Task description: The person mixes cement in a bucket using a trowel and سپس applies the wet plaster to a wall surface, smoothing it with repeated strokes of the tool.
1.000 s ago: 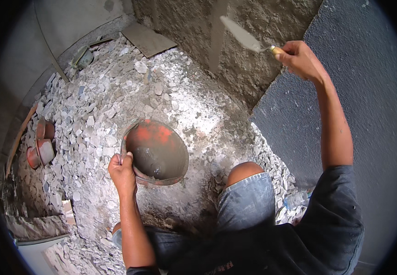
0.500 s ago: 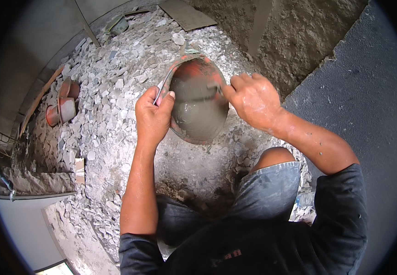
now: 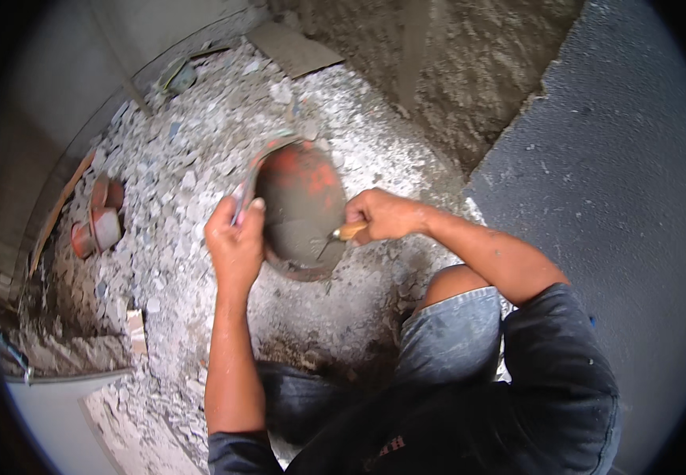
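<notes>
A round, mud-crusted orange bucket point(image 3: 311, 170) tilts in front of me over the rubble, its mouth facing up toward me. Wet grey mortar point(image 3: 299, 233) lies in its lower part. My left hand point(image 3: 234, 237) grips the bucket's left side, thumb on top, at the rim and its thin handle. In my right hand point(image 3: 382, 215) is a trowel with a wooden handle point(image 3: 351, 230). Its metal shank slants down into the mortar near the bucket's right edge, and the blade is mostly hidden there.
Broken white rubble point(image 3: 177, 206) spreads around the bucket. Orange and white buckets point(image 3: 102, 222) lie at the left. A flat board point(image 3: 294, 49) rests at the back, beside rough wet mortar point(image 3: 469, 79). A smooth dark grey surface point(image 3: 596, 190) stretches along the right.
My right hand has moved down and toward me, bringing the trowel's wooden handle into sight. The view has shifted, so bucket and left hand appear lower and further left.
</notes>
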The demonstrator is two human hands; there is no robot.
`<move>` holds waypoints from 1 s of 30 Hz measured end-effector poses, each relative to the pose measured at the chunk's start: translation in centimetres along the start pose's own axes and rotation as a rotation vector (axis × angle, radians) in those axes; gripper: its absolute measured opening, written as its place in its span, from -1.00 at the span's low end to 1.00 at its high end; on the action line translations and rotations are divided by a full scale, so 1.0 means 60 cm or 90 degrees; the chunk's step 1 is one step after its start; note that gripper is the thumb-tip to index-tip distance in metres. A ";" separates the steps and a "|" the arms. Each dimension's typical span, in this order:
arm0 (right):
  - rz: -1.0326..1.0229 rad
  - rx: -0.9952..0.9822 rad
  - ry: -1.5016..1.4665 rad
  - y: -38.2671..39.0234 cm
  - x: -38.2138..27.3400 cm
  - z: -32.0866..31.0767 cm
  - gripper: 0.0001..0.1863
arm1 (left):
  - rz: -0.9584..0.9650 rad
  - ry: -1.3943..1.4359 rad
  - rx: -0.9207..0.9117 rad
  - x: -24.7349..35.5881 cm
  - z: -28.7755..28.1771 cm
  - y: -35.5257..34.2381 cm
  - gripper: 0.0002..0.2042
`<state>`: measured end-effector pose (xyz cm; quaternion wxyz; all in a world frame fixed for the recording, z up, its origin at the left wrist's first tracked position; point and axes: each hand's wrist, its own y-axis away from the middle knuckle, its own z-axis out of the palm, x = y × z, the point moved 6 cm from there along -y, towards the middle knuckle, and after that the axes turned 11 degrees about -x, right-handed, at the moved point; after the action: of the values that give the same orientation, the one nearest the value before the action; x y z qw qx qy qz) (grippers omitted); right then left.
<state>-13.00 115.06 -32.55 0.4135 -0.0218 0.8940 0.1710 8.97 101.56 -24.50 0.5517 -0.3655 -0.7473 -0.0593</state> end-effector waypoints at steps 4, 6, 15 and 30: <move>-0.022 -0.007 -0.198 0.008 0.022 0.001 -0.80 | -0.077 0.124 0.079 -0.066 -0.049 0.034 -0.68; -0.050 0.032 -0.274 0.033 0.061 -0.014 -0.82 | -0.108 0.160 0.111 -0.100 -0.043 0.044 -0.69; 0.365 0.497 -0.208 0.315 0.188 -0.314 -0.78 | -0.212 0.163 0.074 -0.194 0.010 0.111 -0.63; 0.326 -0.001 0.055 0.099 0.126 0.106 -0.65 | -0.287 -0.024 -0.077 -0.316 0.073 0.109 -0.65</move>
<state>-14.40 123.50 -40.29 0.3181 0.1973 0.8872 0.2699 11.89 99.37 -44.70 0.4874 -0.2229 -0.8154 -0.2187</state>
